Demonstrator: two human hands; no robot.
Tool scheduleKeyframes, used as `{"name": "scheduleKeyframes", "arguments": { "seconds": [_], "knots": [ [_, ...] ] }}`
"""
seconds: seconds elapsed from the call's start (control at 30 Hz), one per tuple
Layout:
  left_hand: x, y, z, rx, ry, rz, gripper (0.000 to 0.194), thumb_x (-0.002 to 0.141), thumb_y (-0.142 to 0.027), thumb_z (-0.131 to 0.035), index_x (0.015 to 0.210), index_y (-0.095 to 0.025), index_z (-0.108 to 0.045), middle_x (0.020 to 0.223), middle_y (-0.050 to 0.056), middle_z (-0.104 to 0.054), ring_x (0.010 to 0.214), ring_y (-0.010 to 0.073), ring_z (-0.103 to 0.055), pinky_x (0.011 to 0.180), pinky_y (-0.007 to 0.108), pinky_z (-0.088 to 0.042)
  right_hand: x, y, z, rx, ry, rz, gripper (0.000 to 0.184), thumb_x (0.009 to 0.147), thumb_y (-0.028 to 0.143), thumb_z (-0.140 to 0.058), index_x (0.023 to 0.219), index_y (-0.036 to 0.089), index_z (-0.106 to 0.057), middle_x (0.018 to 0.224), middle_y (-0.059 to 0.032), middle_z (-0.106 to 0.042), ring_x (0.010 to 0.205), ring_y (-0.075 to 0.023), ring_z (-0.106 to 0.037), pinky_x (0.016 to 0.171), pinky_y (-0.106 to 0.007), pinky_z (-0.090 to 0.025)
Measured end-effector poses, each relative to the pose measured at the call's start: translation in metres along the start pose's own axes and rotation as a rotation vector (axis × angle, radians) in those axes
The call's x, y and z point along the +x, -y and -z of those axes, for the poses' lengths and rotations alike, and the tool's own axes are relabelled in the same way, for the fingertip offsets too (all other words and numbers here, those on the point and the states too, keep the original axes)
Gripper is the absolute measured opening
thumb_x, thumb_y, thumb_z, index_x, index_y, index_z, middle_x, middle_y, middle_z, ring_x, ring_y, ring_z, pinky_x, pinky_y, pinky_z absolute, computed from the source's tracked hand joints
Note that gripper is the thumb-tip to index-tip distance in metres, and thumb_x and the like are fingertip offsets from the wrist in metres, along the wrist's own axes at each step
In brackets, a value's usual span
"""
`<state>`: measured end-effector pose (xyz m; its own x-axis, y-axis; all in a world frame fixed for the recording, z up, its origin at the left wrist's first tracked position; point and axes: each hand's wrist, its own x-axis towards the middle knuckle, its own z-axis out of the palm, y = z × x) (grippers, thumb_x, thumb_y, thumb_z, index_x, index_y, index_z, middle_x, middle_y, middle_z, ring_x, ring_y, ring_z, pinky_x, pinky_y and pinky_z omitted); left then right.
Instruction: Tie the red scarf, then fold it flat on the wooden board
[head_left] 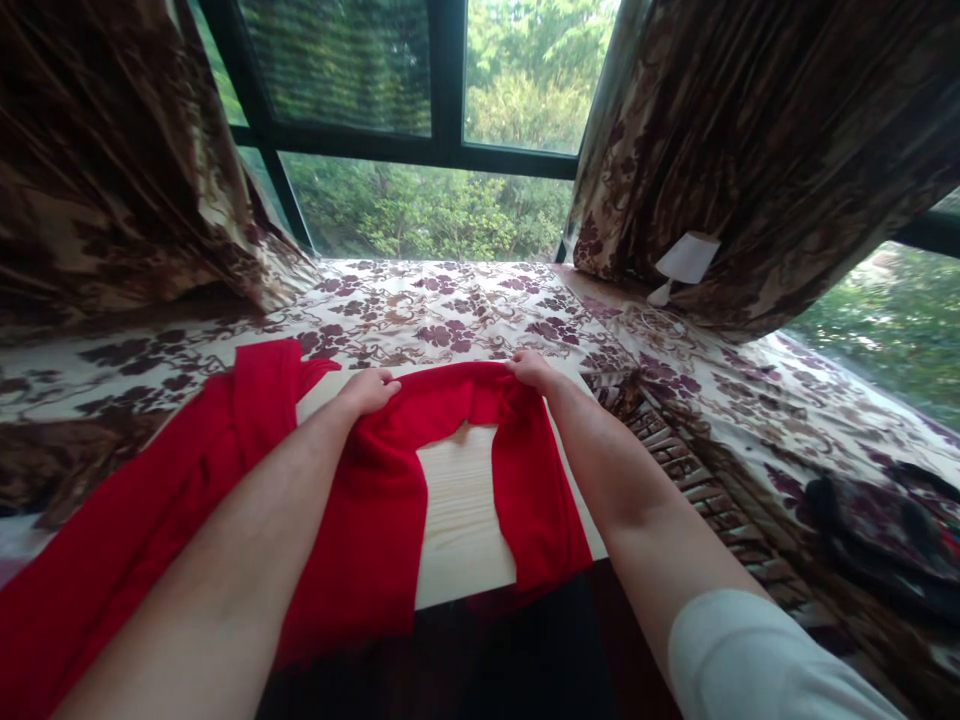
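Note:
A red knitted-looking garment (386, 500) lies on a pale wooden board (457, 510), its far edge held between my two hands. Two parts of it hang toward me, with bare wood showing in the gap between them. My left hand (371, 390) is closed on the far left edge, thumb and fingers pinching the cloth. At the far right corner, my right hand (531, 370) grips the same edge. More red cloth (266, 390) lies in folds left of my left forearm; whether it belongs to the same garment I cannot tell.
Beyond the board, floral fabric (450, 300) covers a wide window ledge. A small white lamp (686, 260) stands tilted in view at the right, near patterned curtains (720, 120). A black strap-like item (877, 530) lies at the far right. Trees show through the window.

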<state>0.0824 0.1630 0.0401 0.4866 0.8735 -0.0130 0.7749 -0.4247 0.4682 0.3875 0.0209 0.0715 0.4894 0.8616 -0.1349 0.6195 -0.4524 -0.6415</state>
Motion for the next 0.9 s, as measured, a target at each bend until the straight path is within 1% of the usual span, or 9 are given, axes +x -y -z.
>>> {"name": "scheduleKeyframes", "arguments": {
  "seconds": [0.1, 0.2, 0.27, 0.43, 0.57, 0.67, 0.77, 0.83, 0.9],
  "knots": [
    [0.006, 0.002, 0.001, 0.129, 0.009, -0.021, 0.022, 0.078, -0.042, -0.060, 0.078, -0.023, -0.071, 0.093, 0.010, -0.075, 0.094, 0.0288, -0.068, 0.079, 0.032, -0.048, 0.015, -0.006, -0.003, -0.109, -0.037, 0.049, 0.020, 0.091, 0.025, -0.058, 0.078, 0.015, -0.069, 0.076, -0.0057, -0.068, 0.072, -0.0160, -0.059, 0.067, -0.024, -0.043],
    [0.015, 0.003, 0.003, 0.265, 0.031, -0.005, 0.034, 0.083, -0.049, -0.053, 0.089, -0.022, -0.073, 0.105, 0.014, -0.074, 0.099, 0.0320, -0.067, 0.079, 0.035, -0.048, 0.031, -0.010, -0.005, -0.203, -0.051, 0.086, 0.020, 0.093, 0.029, -0.057, 0.087, 0.015, -0.071, 0.088, -0.0081, -0.071, 0.082, -0.0184, -0.061, 0.074, -0.025, -0.043],
    [0.021, 0.002, 0.002, 0.293, 0.036, 0.024, 0.043, 0.086, -0.055, -0.047, 0.092, -0.022, -0.074, 0.110, 0.016, -0.074, 0.101, 0.0334, -0.067, 0.081, 0.037, -0.048, 0.040, -0.011, -0.008, -0.276, -0.057, 0.113, 0.023, 0.094, 0.033, -0.056, 0.092, 0.016, -0.071, 0.094, -0.0095, -0.072, 0.088, -0.0199, -0.063, 0.076, -0.026, -0.043],
    [0.036, -0.004, -0.004, 0.357, 0.033, 0.056, 0.057, 0.087, -0.064, -0.039, 0.094, -0.022, -0.076, 0.109, 0.018, -0.074, 0.099, 0.0358, -0.067, 0.081, 0.040, -0.049, 0.057, -0.016, -0.015, -0.425, -0.098, 0.147, 0.030, 0.096, 0.041, -0.052, 0.102, 0.018, -0.070, 0.106, -0.0120, -0.072, 0.096, -0.0234, -0.064, 0.082, -0.029, -0.045],
    [0.041, -0.007, -0.008, 0.339, -0.037, 0.110, 0.059, 0.084, -0.070, -0.043, 0.093, -0.021, -0.075, 0.106, 0.019, -0.073, 0.097, 0.0374, -0.067, 0.077, 0.039, -0.049, 0.062, -0.019, -0.016, -0.472, -0.126, 0.177, 0.033, 0.096, 0.045, -0.050, 0.104, 0.019, -0.070, 0.107, -0.0139, -0.071, 0.100, -0.0262, -0.064, 0.087, -0.033, -0.046],
    [0.044, -0.006, -0.007, 0.297, -0.054, 0.119, 0.052, 0.081, -0.068, -0.050, 0.081, -0.021, -0.072, 0.101, 0.018, -0.074, 0.095, 0.0375, -0.067, 0.074, 0.038, -0.049, 0.062, -0.018, -0.014, -0.472, -0.116, 0.162, 0.032, 0.095, 0.043, -0.050, 0.106, 0.020, -0.069, 0.109, -0.0145, -0.070, 0.100, -0.0276, -0.064, 0.087, -0.035, -0.046],
    [0.045, -0.002, 0.001, 0.196, -0.014, 0.108, 0.037, 0.076, -0.058, -0.060, 0.070, -0.022, -0.068, 0.088, 0.014, -0.074, 0.090, 0.0351, -0.068, 0.072, 0.036, -0.048, 0.054, -0.009, -0.009, -0.488, -0.084, 0.126, 0.032, 0.091, 0.041, -0.057, 0.109, 0.018, -0.068, 0.113, -0.0155, -0.069, 0.103, -0.0293, -0.063, 0.088, -0.037, -0.047],
    [0.042, 0.003, 0.008, 0.096, 0.026, 0.129, 0.031, 0.071, -0.051, -0.066, 0.061, -0.021, -0.064, 0.073, 0.012, -0.070, 0.083, 0.0339, -0.068, 0.071, 0.036, -0.048, 0.038, 0.001, -0.007, -0.509, -0.133, 0.177, 0.035, 0.087, 0.040, -0.061, 0.113, 0.016, -0.066, 0.119, -0.0177, -0.067, 0.110, -0.0310, -0.060, 0.093, -0.038, -0.046],
    [0.035, 0.011, 0.014, -0.021, 0.035, 0.185, 0.031, 0.067, -0.048, -0.070, 0.055, -0.021, -0.061, 0.061, 0.011, -0.065, 0.079, 0.0346, -0.068, 0.069, 0.037, -0.048, 0.012, 0.015, -0.009, -0.491, -0.240, 0.280, 0.034, 0.087, 0.036, -0.060, 0.113, 0.015, -0.066, 0.122, -0.0187, -0.066, 0.113, -0.0307, -0.058, 0.095, -0.037, -0.044]
  ]
}}
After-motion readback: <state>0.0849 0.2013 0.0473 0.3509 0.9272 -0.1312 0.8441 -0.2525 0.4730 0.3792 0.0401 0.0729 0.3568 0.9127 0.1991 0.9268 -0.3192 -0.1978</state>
